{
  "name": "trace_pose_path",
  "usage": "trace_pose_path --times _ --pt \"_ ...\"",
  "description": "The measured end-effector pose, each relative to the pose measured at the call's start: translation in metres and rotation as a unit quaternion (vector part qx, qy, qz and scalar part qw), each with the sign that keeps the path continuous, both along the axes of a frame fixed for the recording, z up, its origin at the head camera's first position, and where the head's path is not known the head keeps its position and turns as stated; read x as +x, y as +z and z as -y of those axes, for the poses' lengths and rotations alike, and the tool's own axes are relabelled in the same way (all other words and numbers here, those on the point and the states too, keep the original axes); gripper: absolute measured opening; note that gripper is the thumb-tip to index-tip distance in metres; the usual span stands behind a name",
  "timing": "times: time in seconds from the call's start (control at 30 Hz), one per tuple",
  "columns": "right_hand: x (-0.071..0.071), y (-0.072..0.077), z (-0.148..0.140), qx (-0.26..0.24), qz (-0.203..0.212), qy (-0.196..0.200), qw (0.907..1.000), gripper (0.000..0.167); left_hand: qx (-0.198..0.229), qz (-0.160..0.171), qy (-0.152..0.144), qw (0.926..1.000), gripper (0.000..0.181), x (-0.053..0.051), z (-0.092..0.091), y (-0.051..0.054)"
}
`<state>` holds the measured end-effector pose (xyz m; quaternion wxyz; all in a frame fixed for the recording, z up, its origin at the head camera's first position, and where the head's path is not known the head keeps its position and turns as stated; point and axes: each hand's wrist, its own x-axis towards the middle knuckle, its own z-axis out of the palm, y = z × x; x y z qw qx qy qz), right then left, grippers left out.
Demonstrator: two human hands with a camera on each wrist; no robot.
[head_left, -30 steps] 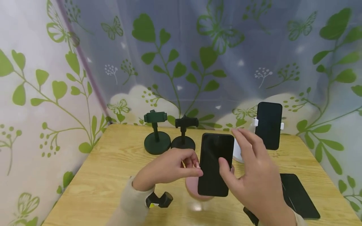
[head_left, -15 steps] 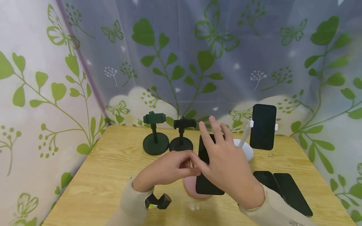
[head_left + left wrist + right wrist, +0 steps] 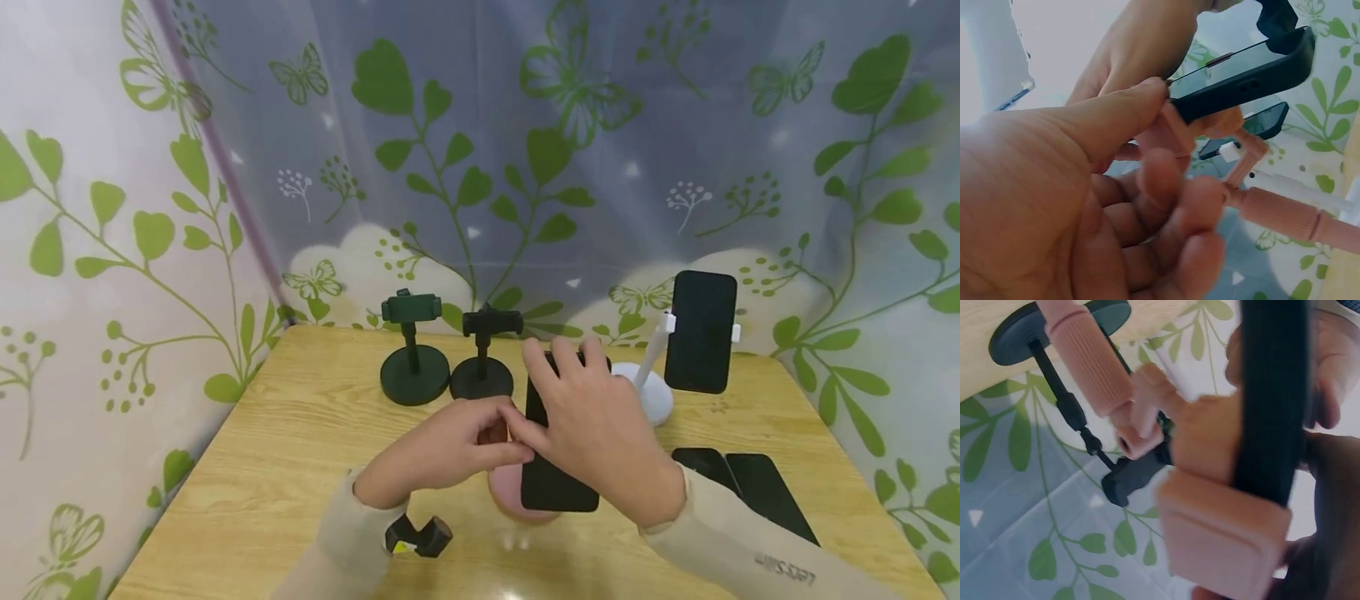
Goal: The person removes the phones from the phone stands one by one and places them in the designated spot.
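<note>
A black phone (image 3: 558, 493) stands upright in a pink phone stand, whose round base (image 3: 517, 492) shows below it. My left hand (image 3: 442, 450) pinches the pink clamp (image 3: 1175, 134) at the phone's left edge, thumb on top and other fingers curled beneath. Across the phone's front lies my right hand (image 3: 600, 425), its fingers bent over the upper screen and its thumb reaching to the left hand. Its fingertips are partly hidden. In the right wrist view the pink clamp (image 3: 1222, 534) sits against the phone's dark edge (image 3: 1272, 406).
A green phone stand (image 3: 412, 375) and a black one (image 3: 482, 377) stand behind to the left. At right a white stand (image 3: 647, 387) carries a phone (image 3: 701, 332). Two dark phones (image 3: 768, 492) lie on the wooden table (image 3: 300, 433). Patterned curtains hang behind.
My right hand has moved left from the phone's right side across its front, and its spread fingers have bent onto the screen. The left hand stays at the clamp.
</note>
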<state>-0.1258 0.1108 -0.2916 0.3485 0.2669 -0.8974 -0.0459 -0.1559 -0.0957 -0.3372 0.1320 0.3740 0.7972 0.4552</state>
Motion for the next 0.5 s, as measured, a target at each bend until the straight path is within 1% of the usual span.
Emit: trace_pose_path --times 0.13,0.2,0.23,0.3,0.33,0.4,0.5 --pt "-0.005 -0.004 0.001 -0.013 -0.024 0.014 0.9995 0.055 0.040 -0.023 0.029 0.9985 0.015 0.002 0.000 -0.003" --pt "-0.006 -0.005 0.001 -0.018 -0.032 0.019 0.9992 0.052 0.067 -0.020 0.042 0.9967 0.018 0.002 -0.001 -0.007" --pt "-0.006 -0.005 0.001 -0.019 -0.033 0.020 0.9991 0.051 0.081 -0.013 0.048 0.9955 0.019 0.003 -0.002 -0.009" --pt "-0.007 -0.005 0.000 -0.020 -0.029 0.020 0.9992 0.049 0.113 0.011 0.054 0.9921 0.022 0.004 -0.004 -0.014" --pt "-0.007 -0.006 0.000 -0.020 -0.027 0.020 0.9992 0.048 0.129 0.028 0.053 0.9898 0.024 0.005 -0.005 -0.016" --pt "-0.006 -0.006 -0.001 -0.019 -0.025 0.021 0.9993 0.046 0.157 0.065 0.041 0.9846 0.026 0.006 -0.008 -0.021" --pt "-0.006 -0.008 -0.002 -0.022 -0.027 0.025 0.9991 0.043 0.195 0.137 0.010 0.9712 0.029 0.007 -0.011 -0.028"
